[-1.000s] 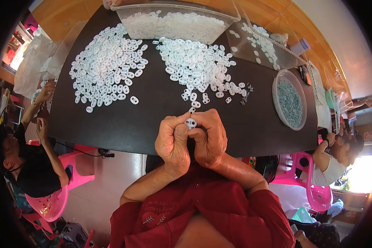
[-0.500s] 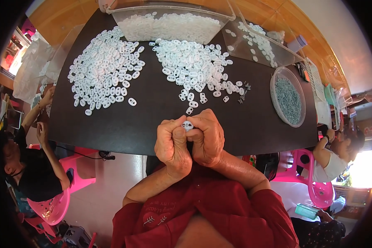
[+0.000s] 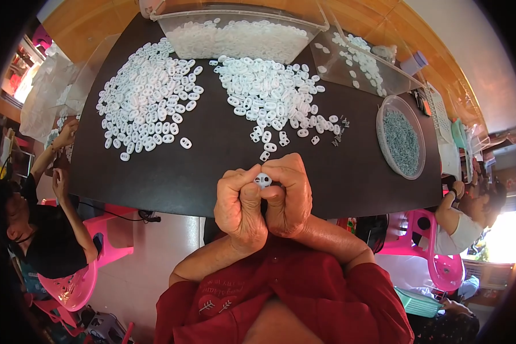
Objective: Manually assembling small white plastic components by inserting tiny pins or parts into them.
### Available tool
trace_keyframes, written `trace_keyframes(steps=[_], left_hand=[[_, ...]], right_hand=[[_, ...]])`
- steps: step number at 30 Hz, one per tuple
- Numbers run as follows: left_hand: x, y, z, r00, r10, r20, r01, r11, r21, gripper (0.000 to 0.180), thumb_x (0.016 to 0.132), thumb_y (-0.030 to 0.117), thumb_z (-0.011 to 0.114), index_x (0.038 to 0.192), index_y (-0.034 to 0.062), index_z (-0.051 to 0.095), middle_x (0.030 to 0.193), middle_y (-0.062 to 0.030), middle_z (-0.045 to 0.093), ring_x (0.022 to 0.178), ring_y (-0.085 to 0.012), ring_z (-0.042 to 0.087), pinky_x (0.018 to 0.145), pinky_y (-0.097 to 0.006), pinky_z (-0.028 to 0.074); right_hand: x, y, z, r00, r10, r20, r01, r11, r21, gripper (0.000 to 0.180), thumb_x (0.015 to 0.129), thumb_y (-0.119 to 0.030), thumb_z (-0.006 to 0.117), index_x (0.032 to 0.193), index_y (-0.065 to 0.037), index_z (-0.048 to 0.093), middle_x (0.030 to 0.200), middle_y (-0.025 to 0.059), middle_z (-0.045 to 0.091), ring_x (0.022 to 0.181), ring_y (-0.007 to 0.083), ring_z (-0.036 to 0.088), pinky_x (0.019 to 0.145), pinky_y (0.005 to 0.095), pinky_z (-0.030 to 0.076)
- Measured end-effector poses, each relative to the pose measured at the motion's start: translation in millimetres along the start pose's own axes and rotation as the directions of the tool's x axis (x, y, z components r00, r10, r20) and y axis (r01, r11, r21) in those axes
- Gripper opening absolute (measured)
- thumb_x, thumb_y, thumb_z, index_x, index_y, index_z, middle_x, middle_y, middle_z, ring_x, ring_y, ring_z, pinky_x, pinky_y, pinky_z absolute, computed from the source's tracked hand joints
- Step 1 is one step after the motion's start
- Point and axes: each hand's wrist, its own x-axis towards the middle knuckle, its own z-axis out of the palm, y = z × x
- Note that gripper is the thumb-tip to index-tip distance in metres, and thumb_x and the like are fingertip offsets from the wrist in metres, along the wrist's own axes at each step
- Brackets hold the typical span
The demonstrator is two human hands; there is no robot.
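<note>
Both hands were pressed together at the near edge of the black tabletop (image 3: 155,178), and between them sat one small white plastic piece (image 3: 262,180) with two holes in its face. The left hand (image 3: 239,206) was clenched around it from the left, and the right hand (image 3: 289,198) closed on it from the right, thumbs and forefingers meeting at the piece. Compared with the pictures from a second and half a second before, very little had shifted: the hands stood in the same place over the table edge, knuckles up, and the piece showed at the same spot between the fingertips. That steadiness suggested the pressing or fitting of this one piece was not finished, though the fingers hid most of it, so I could not tell whether a second part was in the grip. Beyond the hands lay two heaps of white pieces (image 3: 269,94), a few small dark metal bits (image 3: 339,133) to the right, and a round dish of grey parts (image 3: 401,137).
</note>
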Motion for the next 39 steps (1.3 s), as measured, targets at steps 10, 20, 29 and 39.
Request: trace_keyframes(steps=[10,20,29,39], left_hand=[[-1,-8,1,0.994,0.1,-0.048,-0.095,0.991,0.098,0.02,0.095,0.012,0.051,0.101,-0.0053,0.058,0.079,-0.0042,0.052,0.067,-0.0092,0.044,0.059,-0.021,0.037],[6,0,2,0.953,-0.257,0.159,0.269,0.962,-0.058,0.028,0.094,0.003,0.047,0.12,-0.0047,0.053,0.089,-0.0061,0.063,0.069,-0.007,0.054,0.063,-0.02,0.046],[12,-1,-6,0.857,-0.456,0.241,0.473,0.881,-0.014,0.026,0.093,0.008,0.051,0.117,-0.0024,0.053,0.088,-0.008,0.065,0.068,-0.0081,0.057,0.058,-0.019,0.045],[29,-12,-12,0.873,-0.435,0.22,0.428,0.9,0.081,0.025,0.092,0.015,0.057,0.111,-0.0024,0.057,0.084,-0.0068,0.063,0.067,-0.0083,0.055,0.059,-0.019,0.045]], right_hand=[[-1,1,-2,1.0,0.015,0.017,-0.016,0.999,0.044,0.016,0.086,-0.004,0.06,0.099,0.003,0.053,0.084,0.0133,0.057,0.065,0.0215,0.05,0.054,0.0298,0.042],[3,11,-37,0.988,0.136,0.08,-0.126,0.985,-0.116,0.02,0.074,0.006,0.065,0.092,0.0,0.058,0.082,0.0098,0.06,0.066,0.0234,0.053,0.058,0.0317,0.044],[125,86,-140,0.986,-0.078,-0.147,-0.027,0.795,-0.606,0.01,0.08,0.0,0.063,0.089,0.002,0.062,0.08,0.0095,0.062,0.072,0.0152,0.056,0.066,0.0264,0.045],[141,147,-169,0.987,-0.113,0.11,0.152,0.486,-0.861,0.02,0.075,-0.008,0.066,0.095,-0.009,0.067,0.082,0.0109,0.063,0.082,0.0316,0.058,0.076,0.0386,0.046]])
